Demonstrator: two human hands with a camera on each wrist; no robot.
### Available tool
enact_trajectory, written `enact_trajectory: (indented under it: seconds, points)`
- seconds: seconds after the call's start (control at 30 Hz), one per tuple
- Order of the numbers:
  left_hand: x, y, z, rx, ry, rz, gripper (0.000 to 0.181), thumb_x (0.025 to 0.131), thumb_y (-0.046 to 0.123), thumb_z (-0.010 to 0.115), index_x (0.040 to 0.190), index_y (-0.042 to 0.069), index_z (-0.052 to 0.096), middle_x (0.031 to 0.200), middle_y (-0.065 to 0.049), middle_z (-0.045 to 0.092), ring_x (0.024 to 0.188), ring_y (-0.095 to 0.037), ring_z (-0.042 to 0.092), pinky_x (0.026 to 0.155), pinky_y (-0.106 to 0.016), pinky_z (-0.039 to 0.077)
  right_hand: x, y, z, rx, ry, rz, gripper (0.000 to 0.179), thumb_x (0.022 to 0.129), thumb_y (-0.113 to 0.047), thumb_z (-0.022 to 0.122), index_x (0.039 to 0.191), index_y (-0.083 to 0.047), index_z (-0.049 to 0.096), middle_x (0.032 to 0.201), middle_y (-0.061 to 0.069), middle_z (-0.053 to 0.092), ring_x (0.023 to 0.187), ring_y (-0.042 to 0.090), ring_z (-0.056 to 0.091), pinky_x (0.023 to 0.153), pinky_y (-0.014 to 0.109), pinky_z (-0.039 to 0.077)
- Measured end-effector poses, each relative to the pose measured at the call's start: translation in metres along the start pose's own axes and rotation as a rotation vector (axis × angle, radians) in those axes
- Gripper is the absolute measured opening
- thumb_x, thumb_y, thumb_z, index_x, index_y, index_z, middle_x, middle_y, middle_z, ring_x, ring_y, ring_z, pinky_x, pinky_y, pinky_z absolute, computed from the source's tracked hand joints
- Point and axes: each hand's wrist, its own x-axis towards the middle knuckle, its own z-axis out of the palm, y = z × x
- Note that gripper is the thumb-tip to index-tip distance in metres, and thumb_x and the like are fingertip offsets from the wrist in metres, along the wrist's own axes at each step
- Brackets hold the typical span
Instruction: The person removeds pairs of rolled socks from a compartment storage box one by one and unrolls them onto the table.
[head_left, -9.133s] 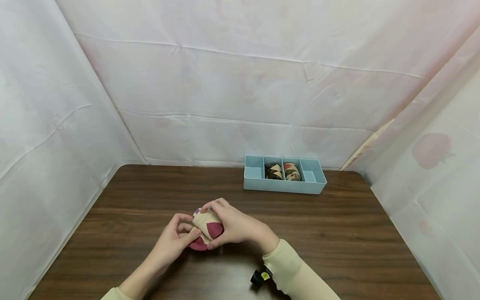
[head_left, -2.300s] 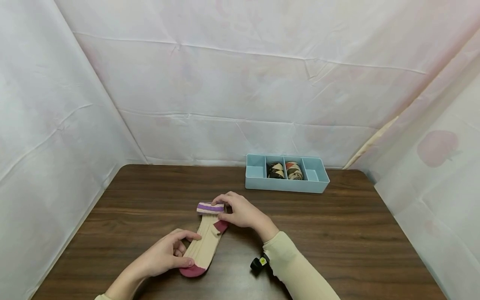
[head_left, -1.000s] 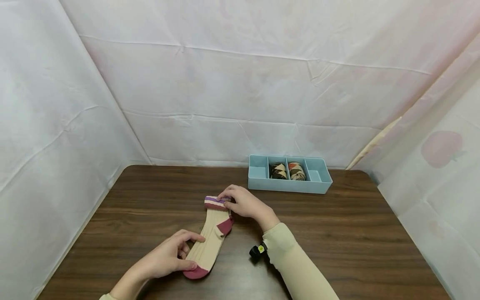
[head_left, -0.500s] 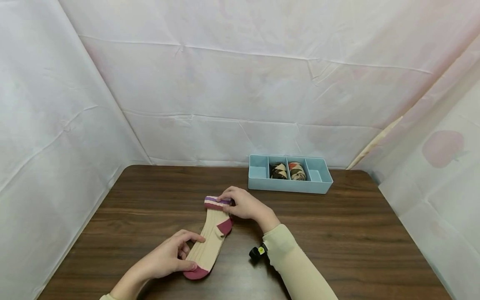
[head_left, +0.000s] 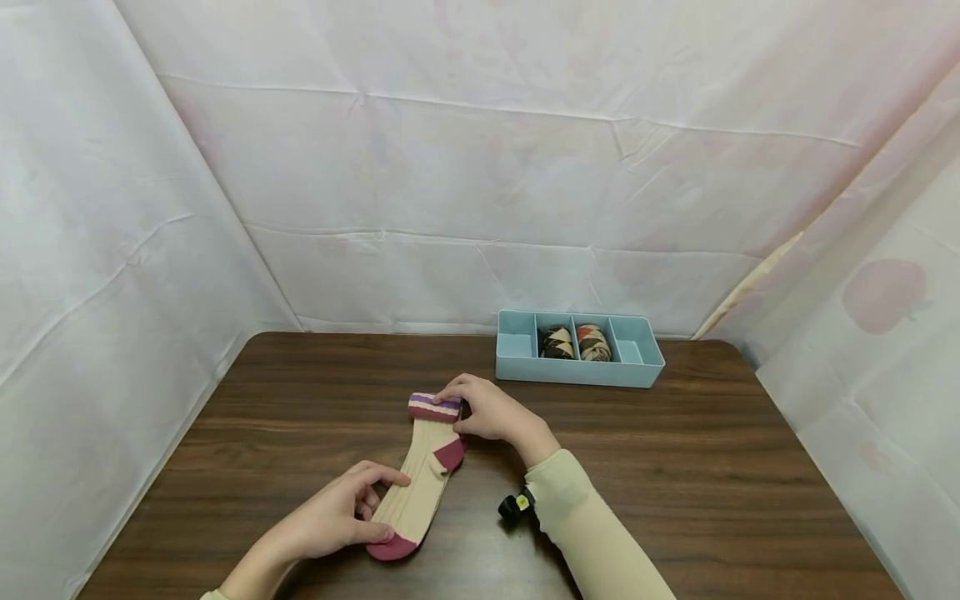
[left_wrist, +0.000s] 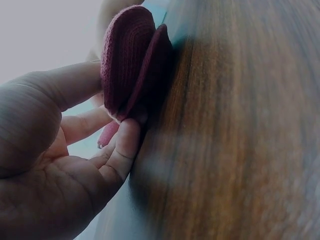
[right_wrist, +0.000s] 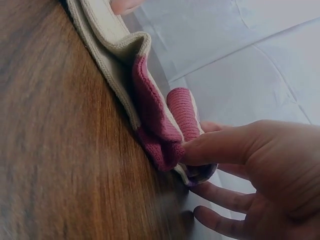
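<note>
Left hand: the left hand, nearest the viewer, pinches the maroon toe end of the socks, thumb and fingers curled around it.
Socks: a cream pair with maroon toe and heel, stacked flat on the dark wooden worktop, stretching from the near toe up to a purple-striped cuff.
Right hand: the right hand grips the cuff at the far end, thumb pressing the fabric against curled fingers.
Wrist device: a small black unit sits at the cream sleeve.
Organizer tray: a light blue tray stands near the far edge; its two middle compartments each hold a rolled sock bundle.
</note>
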Motion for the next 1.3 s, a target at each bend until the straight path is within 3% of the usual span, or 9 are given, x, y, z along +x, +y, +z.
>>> enact_trajectory:
  seconds: [0.6,1.3]
  points:
    - [-0.0023,0.0014,0.0004,-0.003,0.001,0.013,0.059,0.088,0.022,0.093,0.141,0.015,0.067,0.115,-0.014,0.052,0.086,-0.014,0.057,0.072,-0.024,0.050,0.0003,-0.0010,0.0025,-0.033,0.005,-0.004,0.044,0.101,-0.012,0.079,0.144,-0.015,0.071,0.140,0.009,0.065,0.130,0.025,0.061,0.111,0.042,0.051]
    - [-0.0024,0.0014,0.0008,-0.001,0.004,0.008,0.059,0.088,0.022,0.093,0.141,0.017,0.067,0.114,-0.014,0.052,0.085,-0.013,0.058,0.071,-0.024,0.050,-0.0035,0.0025,-0.0008,0.017,0.018,-0.041,0.042,0.105,-0.015,0.075,0.146,-0.013,0.069,0.143,0.013,0.065,0.135,0.028,0.060,0.114,0.047,0.049]
